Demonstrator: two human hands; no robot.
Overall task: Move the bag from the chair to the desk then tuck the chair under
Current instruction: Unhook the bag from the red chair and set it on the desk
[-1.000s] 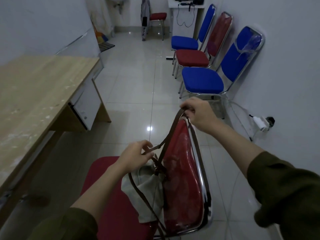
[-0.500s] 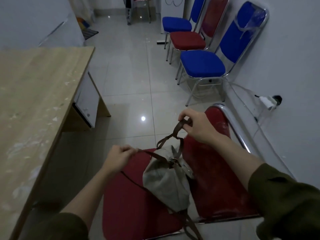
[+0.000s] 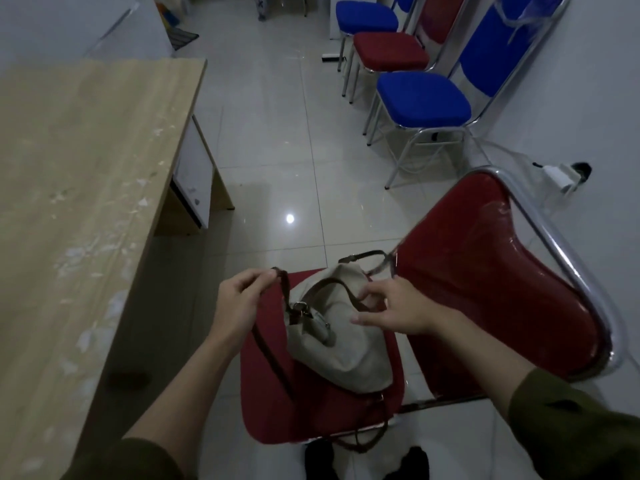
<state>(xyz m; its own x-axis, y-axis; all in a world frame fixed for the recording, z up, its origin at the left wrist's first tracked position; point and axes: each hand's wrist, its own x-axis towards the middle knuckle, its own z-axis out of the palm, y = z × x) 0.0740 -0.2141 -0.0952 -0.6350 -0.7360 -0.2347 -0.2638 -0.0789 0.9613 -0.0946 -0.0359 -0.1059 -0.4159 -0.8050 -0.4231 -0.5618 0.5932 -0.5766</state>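
We see the beige canvas bag w/ brown leather straps (image 3: 341, 336) lying on the red padded chair seat (image 3: 277, 403), lower centre of frame, long axis running lower right to upper left, strap end up. Left hand (image 3: 239, 303) pinches a strap (image 3: 284, 289); right hand (image 3: 398, 308) hovers loosely spread over the bag, fingers by another strap, gripping nothing. The light wood desk (image 3: 86, 202) fills the left of frame.

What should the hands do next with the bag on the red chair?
Probably close the right hand on the strap under it, then lift. The left hand already pinches the strap's other end, but the bag lies on the chair seat.
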